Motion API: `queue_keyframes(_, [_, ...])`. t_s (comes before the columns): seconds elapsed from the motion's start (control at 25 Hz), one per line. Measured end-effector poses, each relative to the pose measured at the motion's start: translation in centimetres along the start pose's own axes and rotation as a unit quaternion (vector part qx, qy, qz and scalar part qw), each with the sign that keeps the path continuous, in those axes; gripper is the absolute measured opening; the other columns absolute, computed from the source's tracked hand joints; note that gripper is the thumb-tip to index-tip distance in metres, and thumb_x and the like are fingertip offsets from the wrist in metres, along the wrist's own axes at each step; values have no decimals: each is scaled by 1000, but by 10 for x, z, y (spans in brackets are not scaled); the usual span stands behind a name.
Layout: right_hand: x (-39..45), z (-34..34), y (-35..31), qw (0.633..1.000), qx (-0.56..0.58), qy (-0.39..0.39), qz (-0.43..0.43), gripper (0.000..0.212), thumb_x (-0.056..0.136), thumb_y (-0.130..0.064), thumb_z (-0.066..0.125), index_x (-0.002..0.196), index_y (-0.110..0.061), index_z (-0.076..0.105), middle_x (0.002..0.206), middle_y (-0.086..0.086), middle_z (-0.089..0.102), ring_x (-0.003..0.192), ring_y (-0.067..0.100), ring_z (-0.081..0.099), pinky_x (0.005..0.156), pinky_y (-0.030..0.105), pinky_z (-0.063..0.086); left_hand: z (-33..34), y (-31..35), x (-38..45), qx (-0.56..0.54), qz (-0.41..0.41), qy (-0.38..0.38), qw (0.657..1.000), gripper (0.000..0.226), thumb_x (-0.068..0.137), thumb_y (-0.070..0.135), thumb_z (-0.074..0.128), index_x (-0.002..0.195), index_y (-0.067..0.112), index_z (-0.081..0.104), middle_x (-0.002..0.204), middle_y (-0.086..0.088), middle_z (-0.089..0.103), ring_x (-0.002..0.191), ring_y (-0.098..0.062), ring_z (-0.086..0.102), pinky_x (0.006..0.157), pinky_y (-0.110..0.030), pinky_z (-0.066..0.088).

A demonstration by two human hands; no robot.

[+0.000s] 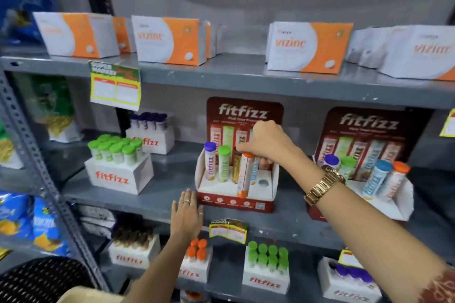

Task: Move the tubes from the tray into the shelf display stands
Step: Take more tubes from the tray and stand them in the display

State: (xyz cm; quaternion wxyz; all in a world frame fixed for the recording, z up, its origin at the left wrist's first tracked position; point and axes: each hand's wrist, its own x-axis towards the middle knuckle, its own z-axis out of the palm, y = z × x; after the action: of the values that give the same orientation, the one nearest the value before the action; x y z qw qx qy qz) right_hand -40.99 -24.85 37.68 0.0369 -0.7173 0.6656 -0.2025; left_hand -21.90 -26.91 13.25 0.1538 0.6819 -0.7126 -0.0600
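Shelf-top display stand (236, 200): orange-capped tube (245, 174) hangs under right hand (264, 141) grip.

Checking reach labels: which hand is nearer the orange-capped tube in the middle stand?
Right. The right hand holds the orange-capped tube at its cap; the left hand lies flat on the shelf edge, below-left.

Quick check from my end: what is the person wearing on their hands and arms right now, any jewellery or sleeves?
The left hand has a ring on one finger and a second band on another. The right hand shows no rings from this angle; its wrist carries a gold-coloured link-bracelet watch. Both forearms are bare. At the lower right edge, a dark red sleeve with a pale pattern begins.
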Motion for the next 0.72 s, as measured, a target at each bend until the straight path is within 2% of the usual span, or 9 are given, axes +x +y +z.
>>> queue_keyframes(0.12, [10, -4, 13, 1000, -8, -5, 9, 45, 71, -50, 71, 54, -17, 45, 52, -4, 53, 42, 9, 52, 36, 20, 30, 8, 2, 12, -26, -16, -25, 999, 59, 100, 39, 25, 147, 6, 11, 158, -11, 13, 146, -24, 9, 119, -43, 10])
queue_keyframes(0.24, [17, -4, 20, 1000, -19, -8, 10, 41, 72, -48, 71, 57, -19, 44, 57, -5, 53, 47, 10, 52, 37, 21, 31, 16, -2, 13, -5, -16, -45, 999, 63, 99, 44, 21, 147, 6, 8, 158, -11, 10, 146, -24, 6, 120, -41, 6])
queue_keyframes(0.32, [22, -3, 23, 1000, -13, -19, 18, 38, 72, -45, 71, 64, -16, 49, 66, -2, 58, 54, 14, 57, 40, 23, 40, 19, -4, 13, -7, -16, -47, 999, 64, 99, 45, 20, 147, 6, 7, 158, -11, 9, 146, -24, 5, 120, -40, 5])
queue_keyframes(0.44, [26, -6, 22, 997, -10, -61, 48, 37, 70, -38, 75, 85, -10, 56, 85, 6, 63, 69, 22, 65, 55, 30, 55, 22, -5, 13, -2, -17, -47, 999, 65, 98, 48, 18, 148, 9, 6, 159, -9, 7, 146, -23, 4, 120, -40, 3])
queue_keyframes(0.6, [30, -7, 17, 991, -33, -98, 85, 19, 71, -18, 74, 81, -7, 63, 78, 7, 68, 50, 16, 67, 43, 22, 55, 25, -6, 14, -1, -17, -47, 999, 65, 97, 50, 17, 148, 11, 5, 159, -7, 6, 146, -23, 2, 120, -40, 1])
queue_keyframes(0.72, [32, -4, 14, 989, -16, -107, 103, 21, 73, -13, 73, 86, -5, 59, 78, 8, 64, 51, 17, 68, 38, 21, 52, 26, -6, 14, -1, -19, -47, 999, 66, 97, 51, 17, 148, 12, 4, 159, -6, 6, 146, -23, 2, 119, -40, 1])
